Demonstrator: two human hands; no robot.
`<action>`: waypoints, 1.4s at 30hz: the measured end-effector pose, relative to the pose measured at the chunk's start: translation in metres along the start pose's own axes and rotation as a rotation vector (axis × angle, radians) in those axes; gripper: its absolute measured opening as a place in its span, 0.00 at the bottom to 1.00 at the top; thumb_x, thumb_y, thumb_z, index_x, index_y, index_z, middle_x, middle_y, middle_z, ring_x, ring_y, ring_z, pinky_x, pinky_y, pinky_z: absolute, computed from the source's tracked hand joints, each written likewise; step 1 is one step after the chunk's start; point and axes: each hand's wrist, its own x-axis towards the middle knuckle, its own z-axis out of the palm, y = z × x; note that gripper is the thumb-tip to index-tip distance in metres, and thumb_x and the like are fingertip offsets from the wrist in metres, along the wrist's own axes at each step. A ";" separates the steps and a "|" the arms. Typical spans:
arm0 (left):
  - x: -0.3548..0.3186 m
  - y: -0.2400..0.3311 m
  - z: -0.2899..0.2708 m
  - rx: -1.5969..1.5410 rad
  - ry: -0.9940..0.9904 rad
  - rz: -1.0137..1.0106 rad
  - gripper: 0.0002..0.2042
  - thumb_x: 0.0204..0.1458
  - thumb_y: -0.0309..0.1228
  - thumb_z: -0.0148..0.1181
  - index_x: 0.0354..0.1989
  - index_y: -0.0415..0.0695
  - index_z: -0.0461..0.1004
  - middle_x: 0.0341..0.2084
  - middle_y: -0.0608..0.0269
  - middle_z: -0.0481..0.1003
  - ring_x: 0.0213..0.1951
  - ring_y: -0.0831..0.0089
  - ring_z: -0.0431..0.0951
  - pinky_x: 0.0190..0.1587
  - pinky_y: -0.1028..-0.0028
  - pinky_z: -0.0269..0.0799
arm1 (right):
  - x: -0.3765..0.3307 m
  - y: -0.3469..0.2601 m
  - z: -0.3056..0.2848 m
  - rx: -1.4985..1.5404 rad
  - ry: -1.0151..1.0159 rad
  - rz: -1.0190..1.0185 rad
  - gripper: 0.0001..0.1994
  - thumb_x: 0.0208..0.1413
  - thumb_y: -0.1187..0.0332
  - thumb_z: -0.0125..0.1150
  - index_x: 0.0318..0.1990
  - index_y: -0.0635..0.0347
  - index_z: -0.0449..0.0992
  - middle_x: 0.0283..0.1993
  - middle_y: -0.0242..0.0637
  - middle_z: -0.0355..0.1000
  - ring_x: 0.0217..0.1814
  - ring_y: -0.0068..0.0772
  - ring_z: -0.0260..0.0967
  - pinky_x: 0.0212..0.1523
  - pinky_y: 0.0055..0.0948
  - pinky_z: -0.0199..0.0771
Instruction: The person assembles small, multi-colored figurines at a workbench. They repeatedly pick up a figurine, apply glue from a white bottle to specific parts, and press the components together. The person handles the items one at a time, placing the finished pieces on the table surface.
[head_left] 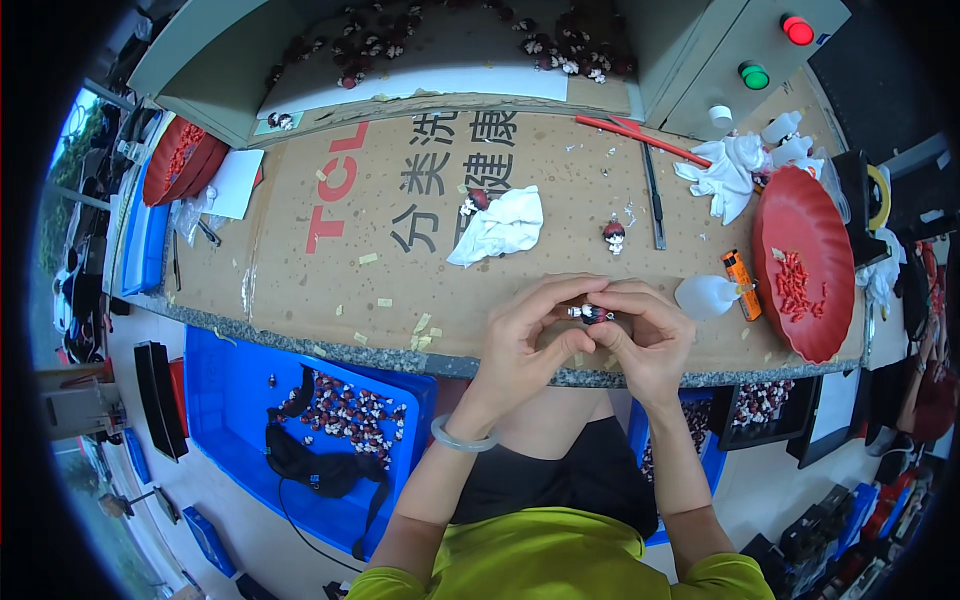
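Note:
Close to the near edge of the cardboard-covered table, my left hand (528,338) and my right hand (648,335) meet around a small figurine (590,314). It is dark red, black and white, and lies sideways between the fingertips and thumbs of both hands. My fingers hide part of it. Beyond my hands a similar figurine (613,237) stands on the cardboard. Another figurine (474,202) lies at the edge of a crumpled white cloth (508,228). Right of my right hand are a translucent squeeze bottle (704,296) and an orange cylinder (741,284).
A red scalloped dish (838,300) with small red pieces stands at right. A slim dark tool (656,200) and a red rod (640,138) lie farther back. The grey cabinet (690,70) holds many figurines. Below the table sits a blue bin (235,420) of figurines.

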 end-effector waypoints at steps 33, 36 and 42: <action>-0.004 -0.002 0.002 -0.054 0.027 -0.143 0.17 0.51 0.15 0.57 0.50 0.33 0.73 0.43 0.54 0.77 0.43 0.74 0.77 0.42 0.78 0.77 | -0.004 0.010 -0.005 -0.061 0.003 -0.170 0.13 0.40 0.78 0.71 0.38 0.68 0.80 0.39 0.39 0.70 0.40 0.29 0.68 0.40 0.24 0.69; -0.008 -0.003 -0.001 -0.163 0.008 -0.160 0.14 0.53 0.22 0.60 0.47 0.30 0.73 0.40 0.52 0.77 0.40 0.73 0.78 0.38 0.79 0.77 | -0.003 0.014 -0.006 -0.063 -0.022 -0.217 0.18 0.39 0.77 0.73 0.42 0.64 0.81 0.40 0.35 0.65 0.39 0.27 0.65 0.40 0.23 0.67; -0.004 0.003 -0.002 -0.116 -0.050 -0.102 0.14 0.56 0.31 0.59 0.41 0.29 0.74 0.36 0.52 0.77 0.38 0.73 0.77 0.40 0.76 0.75 | 0.004 -0.002 0.002 0.341 -0.119 0.008 0.22 0.48 0.71 0.67 0.51 0.71 0.74 0.52 0.43 0.68 0.47 0.30 0.68 0.49 0.27 0.68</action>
